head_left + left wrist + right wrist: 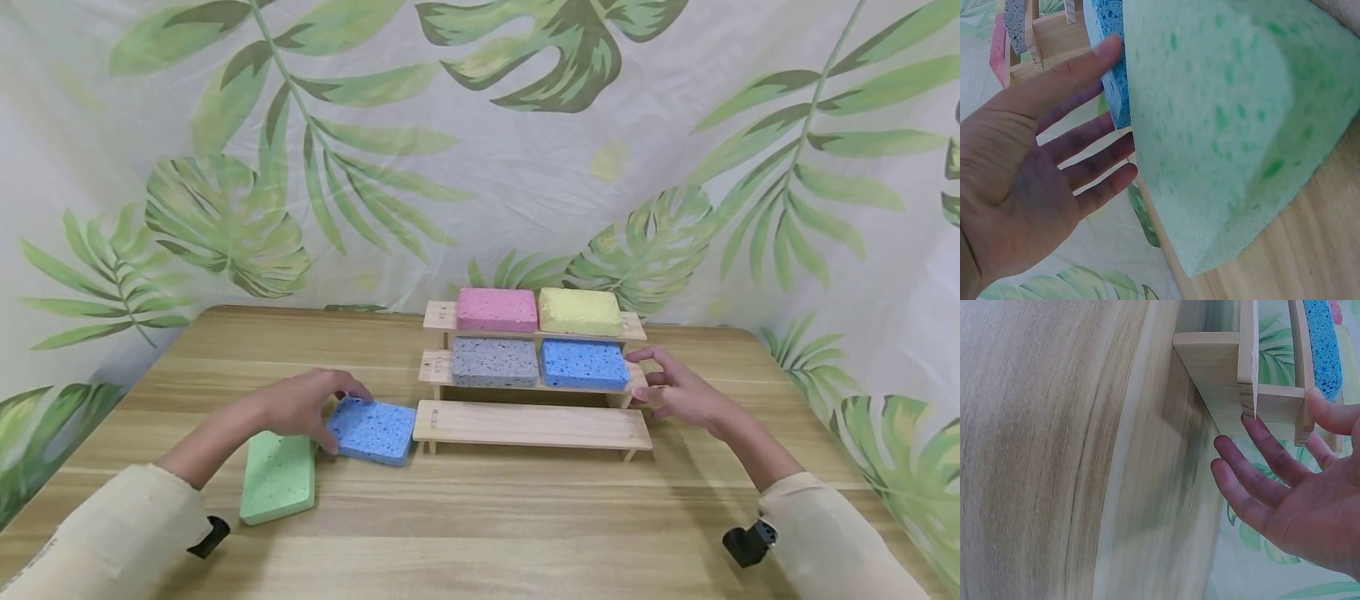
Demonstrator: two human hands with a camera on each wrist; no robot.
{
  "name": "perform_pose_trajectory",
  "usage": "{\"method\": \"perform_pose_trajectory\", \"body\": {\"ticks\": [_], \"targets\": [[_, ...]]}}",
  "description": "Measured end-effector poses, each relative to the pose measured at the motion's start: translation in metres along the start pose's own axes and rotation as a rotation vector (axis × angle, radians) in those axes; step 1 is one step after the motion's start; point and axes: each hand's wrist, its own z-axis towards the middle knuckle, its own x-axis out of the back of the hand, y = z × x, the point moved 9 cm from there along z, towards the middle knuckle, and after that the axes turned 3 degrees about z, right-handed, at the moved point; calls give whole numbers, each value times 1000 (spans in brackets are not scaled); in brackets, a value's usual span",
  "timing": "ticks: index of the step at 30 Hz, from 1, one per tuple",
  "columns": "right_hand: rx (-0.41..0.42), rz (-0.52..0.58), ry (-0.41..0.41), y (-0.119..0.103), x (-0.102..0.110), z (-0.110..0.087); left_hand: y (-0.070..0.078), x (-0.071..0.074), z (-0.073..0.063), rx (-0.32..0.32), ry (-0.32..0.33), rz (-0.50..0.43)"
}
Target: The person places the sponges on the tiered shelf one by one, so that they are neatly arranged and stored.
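My left hand point(303, 404) holds the left end of a blue sponge point(375, 429) that lies on the table, thumb at its near side and fingers at its far side. A green sponge point(279, 479) lies beside this hand and fills much of the left wrist view. My right hand point(686, 392) is at the right end of a three-step wooden rack point(532, 423), fingers spread and loosely bent. Its thumb point(1332, 415) is by the middle step's end, close to a second blue sponge point(585, 364). A grey sponge point(495, 362) shares that step.
On the top step sit a pink sponge point(497, 309) and a yellow sponge point(580, 312). The lowest step bears no sponge. Behind the wooden table point(510, 533) hangs a leaf-patterned cloth point(525, 167).
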Motion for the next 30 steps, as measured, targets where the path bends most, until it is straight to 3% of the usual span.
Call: {"method": "perform_pose_trajectory", "body": {"ticks": [11,20,30], "targets": [[3,5,-4,1,0,0,-1,5,-1,3,40,25],[3,12,-6,1,0,0,-2,18,-8,-20,89,57],[4,1,0,0,1,0,3,38,-18,-53,127,26]]}}
